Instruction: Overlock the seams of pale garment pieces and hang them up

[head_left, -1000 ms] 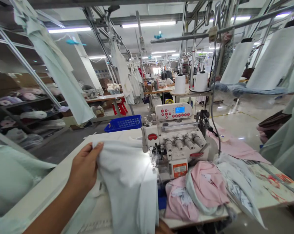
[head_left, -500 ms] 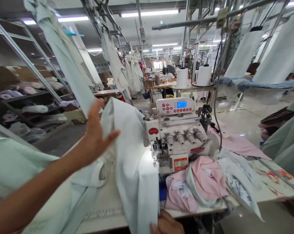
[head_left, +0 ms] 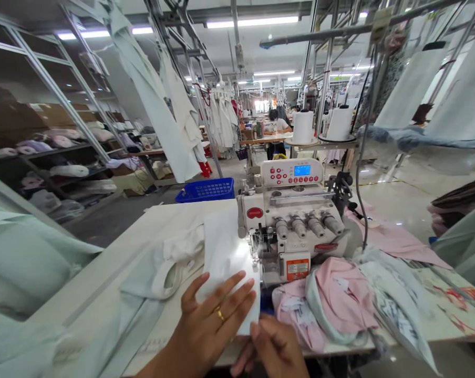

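A pale mint fabric piece (head_left: 225, 252) lies on the table along the left side of a white overlock sewing machine (head_left: 292, 210), its right edge by the lit needle area. My left hand (head_left: 217, 315), with a gold ring, rests flat on this fabric, fingers spread. At the near right corner, my right hand (head_left: 277, 346) pinches the fabric's edge between thumb and fingers; its lower fingers are partly hidden. Left of my left hand lies a crumpled mint garment piece (head_left: 143, 289) with a round ribbed opening.
Pink and mint bundled pieces (head_left: 340, 294) lie right of the machine, beside a printed white piece (head_left: 395, 299). A blue basket (head_left: 206, 190) stands beyond the table. Pale fabric (head_left: 154, 105) hangs at back left. Thread cones (head_left: 302, 127) stand behind the machine; a person (head_left: 277, 126) sits farther back.
My left hand has come down from the raised fabric to lie flat on it beside the machine. The fabric now lies flat, uncovering the blue basket. My right hand stays near the fabric's front edge.
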`<state>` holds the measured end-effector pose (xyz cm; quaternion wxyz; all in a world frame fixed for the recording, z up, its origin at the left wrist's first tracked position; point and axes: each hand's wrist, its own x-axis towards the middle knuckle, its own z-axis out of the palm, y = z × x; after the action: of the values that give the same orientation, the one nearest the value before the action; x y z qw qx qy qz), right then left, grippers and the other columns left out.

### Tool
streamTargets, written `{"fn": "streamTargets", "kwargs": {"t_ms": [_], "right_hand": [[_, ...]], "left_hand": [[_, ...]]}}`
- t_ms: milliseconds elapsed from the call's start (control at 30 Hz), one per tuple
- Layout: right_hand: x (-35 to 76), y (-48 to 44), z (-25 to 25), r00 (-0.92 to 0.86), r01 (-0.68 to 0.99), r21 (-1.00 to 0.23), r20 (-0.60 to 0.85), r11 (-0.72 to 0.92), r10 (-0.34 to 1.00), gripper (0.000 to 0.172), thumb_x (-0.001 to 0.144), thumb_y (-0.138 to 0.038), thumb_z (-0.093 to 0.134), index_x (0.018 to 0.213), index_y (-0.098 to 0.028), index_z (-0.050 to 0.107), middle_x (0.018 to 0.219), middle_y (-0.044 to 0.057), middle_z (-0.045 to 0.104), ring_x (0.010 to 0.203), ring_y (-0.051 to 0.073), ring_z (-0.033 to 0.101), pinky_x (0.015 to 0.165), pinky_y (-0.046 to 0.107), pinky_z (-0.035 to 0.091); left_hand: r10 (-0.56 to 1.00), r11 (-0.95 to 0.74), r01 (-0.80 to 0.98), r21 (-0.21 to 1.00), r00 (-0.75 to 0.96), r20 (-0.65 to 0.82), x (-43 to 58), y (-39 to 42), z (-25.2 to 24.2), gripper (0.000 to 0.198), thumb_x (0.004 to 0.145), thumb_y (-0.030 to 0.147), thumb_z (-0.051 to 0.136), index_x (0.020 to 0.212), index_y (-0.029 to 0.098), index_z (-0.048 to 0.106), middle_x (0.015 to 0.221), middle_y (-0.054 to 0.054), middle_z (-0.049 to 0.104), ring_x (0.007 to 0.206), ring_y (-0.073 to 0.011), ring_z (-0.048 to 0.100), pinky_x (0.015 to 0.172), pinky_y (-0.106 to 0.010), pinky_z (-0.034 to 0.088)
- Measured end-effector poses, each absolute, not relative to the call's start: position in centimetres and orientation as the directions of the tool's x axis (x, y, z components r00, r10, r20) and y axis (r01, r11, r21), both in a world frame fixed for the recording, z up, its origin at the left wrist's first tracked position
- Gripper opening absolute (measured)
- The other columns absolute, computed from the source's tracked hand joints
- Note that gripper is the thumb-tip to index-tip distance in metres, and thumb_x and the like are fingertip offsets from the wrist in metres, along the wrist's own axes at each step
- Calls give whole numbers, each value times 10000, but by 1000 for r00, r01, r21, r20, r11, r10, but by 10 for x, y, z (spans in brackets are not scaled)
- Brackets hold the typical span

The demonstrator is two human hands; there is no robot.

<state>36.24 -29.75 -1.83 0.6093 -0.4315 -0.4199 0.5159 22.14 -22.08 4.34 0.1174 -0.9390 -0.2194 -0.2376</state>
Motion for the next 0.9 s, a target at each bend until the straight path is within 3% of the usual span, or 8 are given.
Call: {"fn": "streamTargets", "kwargs": {"t_ms": [133,200,300,433,600,700,800,900], "right_hand": [[378,-271,5,78,-347,-937,2,29,997,598,887,-719,566,622,-184,599,442,16,639,383,152,597,464,213,467],[381,-260,12,110,-383,-924,-65,-18,992,622,818,-743,625,592,-163,631,440,29,636,385,142,595,461,200,450],[380,-254,11,178,-440,-894,-175,-81,968,646,763,-752,670,613,-125,713,487,76,673,437,153,642,463,190,449],[373,-264,-1,207,-426,-900,-192,-88,959,621,837,-711,650,648,-127,747,515,73,689,451,140,655,456,167,423],[365,-280,-6,36,-327,-944,-70,-55,997,598,903,-686,605,703,-142,755,545,53,690,508,149,683,500,172,451],[366,-288,-4,-40,-303,-951,-52,-62,998,621,907,-704,585,724,-133,752,551,55,681,519,158,698,494,168,452],[372,-285,0,-26,-314,-944,-95,-98,995,656,892,-757,542,880,-138,758,678,79,730,506,160,698,459,176,457],[376,-271,6,-69,-319,-943,-74,-93,995,615,912,-741,528,992,-159,710,837,79,741,521,157,694,452,194,460]], "left_hand": [[297,-910,394,-126,834,465,215,-215,54,505,985,87,334,1412,284,520,1356,15,644,1290,-147,571,1239,-379,62],[304,-917,387,-96,834,460,213,-208,55,543,955,44,349,1407,288,527,1340,13,658,1273,-140,581,1225,-369,130],[380,-917,396,47,831,406,213,-185,57,678,827,-34,335,1351,316,586,1308,15,681,1228,-150,613,1162,-376,281],[533,-840,470,269,809,248,227,-137,66,692,730,-19,364,1230,345,674,1300,26,684,1202,-180,630,1053,-378,423],[628,-776,584,240,753,197,259,-92,77,626,698,-57,380,1104,261,735,1261,-59,701,1243,-266,599,1124,-524,331],[652,-757,620,204,732,197,254,-106,75,638,693,-58,393,1153,248,710,1278,-83,690,1252,-295,591,1131,-599,274],[628,-777,609,162,727,278,226,-154,60,687,730,-39,379,1289,278,623,1309,-56,677,1263,-248,589,1181,-561,209],[461,-879,462,116,766,449,197,-209,44,689,830,31,387,1439,342,473,1404,-11,612,1309,-186,553,1248,-463,77]]}}
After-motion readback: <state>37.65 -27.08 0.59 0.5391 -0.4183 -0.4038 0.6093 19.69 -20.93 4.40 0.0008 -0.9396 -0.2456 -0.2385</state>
